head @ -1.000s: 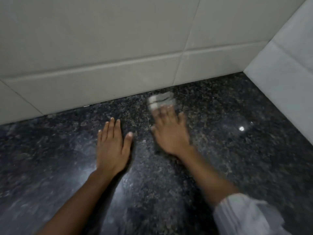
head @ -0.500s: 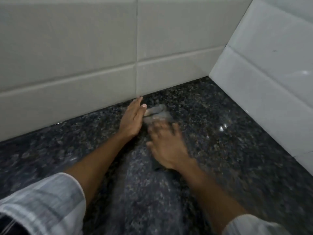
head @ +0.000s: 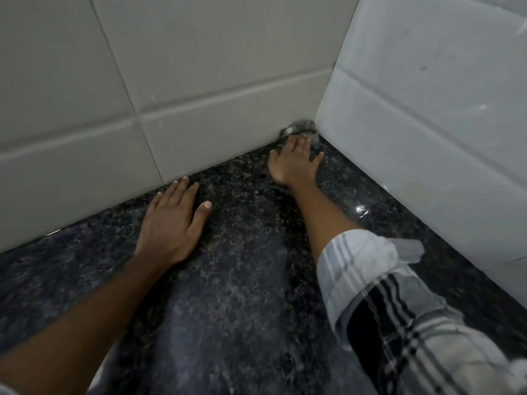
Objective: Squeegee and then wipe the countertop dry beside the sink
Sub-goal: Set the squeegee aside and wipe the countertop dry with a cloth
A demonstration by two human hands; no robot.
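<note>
A dark speckled granite countertop [head: 245, 280] fills the lower view. My right hand [head: 295, 162] presses a small grey cloth [head: 299, 129] into the back corner where the two tiled walls meet; most of the cloth is hidden under the fingers. My left hand [head: 172, 220] lies flat on the counter, palm down, fingers spread, with fingertips touching the foot of the back wall. It holds nothing. No squeegee and no sink are in view.
A beige tiled back wall [head: 199, 81] and a white tiled right wall [head: 427, 124] bound the counter. A checked sleeve [head: 385, 295] covers my right forearm. A wet glint [head: 360, 209] shows near the right wall.
My right hand has pushed the cloth from mid-counter back and to the right into the corner. My left hand has stayed flat near the back wall. The view has shifted towards the corner.
</note>
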